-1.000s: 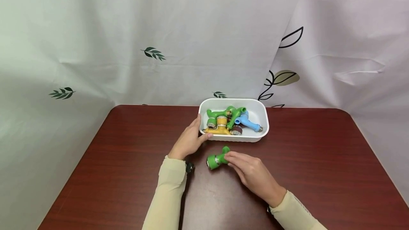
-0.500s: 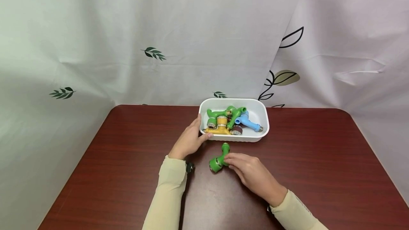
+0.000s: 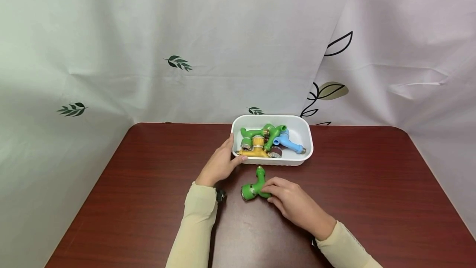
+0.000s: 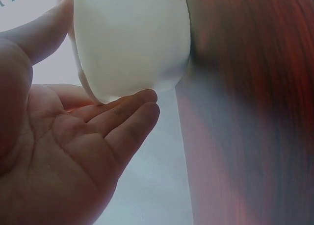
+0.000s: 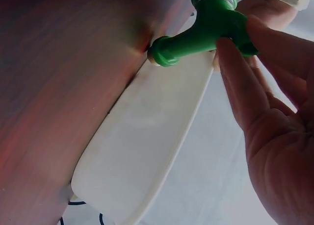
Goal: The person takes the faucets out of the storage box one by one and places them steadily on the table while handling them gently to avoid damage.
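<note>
In the head view, my right hand (image 3: pixel 297 206) pinches a green water tap (image 3: pixel 258 185) between thumb and fingers, in front of the white plastic tray (image 3: pixel 275 161). The tap's round knob points left and its narrow end points towards the tray. In the right wrist view, the fingertips hold the tap (image 5: pixel 206 36) by a short branch, which they partly hide. My left hand (image 3: pixel 219 162) rests against the tray's near left corner, thumb on the front rim. In the left wrist view, its fairly straight fingers (image 4: pixel 130 119) touch the tray's white wall (image 4: pixel 132 38).
Inside the tray lie green taps (image 3: pixel 275 133), a yellow tap (image 3: pixel 256 152), a light blue tap (image 3: pixel 291 143) and a brown-knobbed piece (image 3: pixel 275 151). The tray stands near the far edge of a dark red wooden table (image 3: pixel 156 177). A leaf-patterned white cloth (image 3: pixel 223 53) hangs behind.
The green tap has turned in my right hand; its narrow end now points more towards the tray and the lower branch shows. My left hand and the tray have stayed put.
</note>
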`<state>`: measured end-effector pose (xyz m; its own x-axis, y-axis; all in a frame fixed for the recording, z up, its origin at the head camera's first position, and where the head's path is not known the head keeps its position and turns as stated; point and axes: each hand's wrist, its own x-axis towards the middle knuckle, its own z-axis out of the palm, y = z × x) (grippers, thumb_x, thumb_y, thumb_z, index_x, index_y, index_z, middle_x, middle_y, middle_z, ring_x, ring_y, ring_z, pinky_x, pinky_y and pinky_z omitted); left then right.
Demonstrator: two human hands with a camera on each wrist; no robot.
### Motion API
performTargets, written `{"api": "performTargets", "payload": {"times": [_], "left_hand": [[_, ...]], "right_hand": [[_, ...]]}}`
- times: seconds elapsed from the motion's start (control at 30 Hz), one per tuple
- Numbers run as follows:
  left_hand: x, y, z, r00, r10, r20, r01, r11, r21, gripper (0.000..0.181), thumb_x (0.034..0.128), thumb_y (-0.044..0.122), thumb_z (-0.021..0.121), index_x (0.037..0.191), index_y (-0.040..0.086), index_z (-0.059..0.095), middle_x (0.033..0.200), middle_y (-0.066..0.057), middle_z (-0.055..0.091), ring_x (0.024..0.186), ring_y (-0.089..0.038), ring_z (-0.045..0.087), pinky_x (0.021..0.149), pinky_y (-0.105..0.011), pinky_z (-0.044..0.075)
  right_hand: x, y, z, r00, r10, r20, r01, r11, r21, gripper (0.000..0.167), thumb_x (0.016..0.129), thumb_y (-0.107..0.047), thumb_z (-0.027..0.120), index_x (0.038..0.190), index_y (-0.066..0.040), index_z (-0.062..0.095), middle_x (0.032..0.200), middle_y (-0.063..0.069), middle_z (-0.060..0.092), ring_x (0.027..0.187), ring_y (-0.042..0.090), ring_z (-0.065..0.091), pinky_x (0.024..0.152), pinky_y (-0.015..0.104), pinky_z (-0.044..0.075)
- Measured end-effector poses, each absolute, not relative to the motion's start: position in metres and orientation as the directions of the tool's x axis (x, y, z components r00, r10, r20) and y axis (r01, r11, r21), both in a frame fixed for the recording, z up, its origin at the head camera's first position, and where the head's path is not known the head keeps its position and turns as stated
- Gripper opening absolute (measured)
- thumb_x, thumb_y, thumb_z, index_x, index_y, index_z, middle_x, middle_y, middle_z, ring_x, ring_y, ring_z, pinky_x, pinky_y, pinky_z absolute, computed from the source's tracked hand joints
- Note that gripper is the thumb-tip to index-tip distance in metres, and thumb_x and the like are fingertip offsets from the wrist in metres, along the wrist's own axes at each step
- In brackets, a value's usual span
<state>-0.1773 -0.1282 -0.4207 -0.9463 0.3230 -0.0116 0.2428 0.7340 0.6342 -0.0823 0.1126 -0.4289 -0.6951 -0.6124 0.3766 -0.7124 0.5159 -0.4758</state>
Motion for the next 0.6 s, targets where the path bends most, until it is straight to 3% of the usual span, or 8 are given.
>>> {"api": "performTargets", "payload": {"times": [0.33,0.6], "left_hand": [[-0.1772,-0.1275,-0.4209,-0.944,0.33,-0.011,0.251,0.738,0.627,0.091,0.0985,0.034,0.066,0.159,-0.004,0.01,0.163,-0.021,0.022,0.149,-0.03,0.026,0.118,-0.045,0.029],[-0.1776,-0.1281,-0.4217,-0.944,0.33,-0.005,0.254,0.737,0.627,0.091,0.0982,0.034,0.067,0.158,-0.005,0.011,0.163,-0.021,0.022,0.149,-0.03,0.026,0.118,-0.045,0.029]], "right_hand": [[-0.0813,0.1119,-0.4275,-0.75,-0.627,0.213,-0.634,0.588,-0.502,0.039,0.078,0.009,0.08,0.113,-0.007,0.075,0.098,-0.003,0.059,0.084,0.007,0.059,0.071,0.023,0.053],[-0.0837,0.1112,-0.4284,-0.757,-0.629,0.178,-0.624,0.616,-0.481,0.043,0.077,0.01,0.08,0.115,-0.009,0.074,0.097,-0.003,0.057,0.083,0.009,0.06,0.071,0.025,0.053]]}}
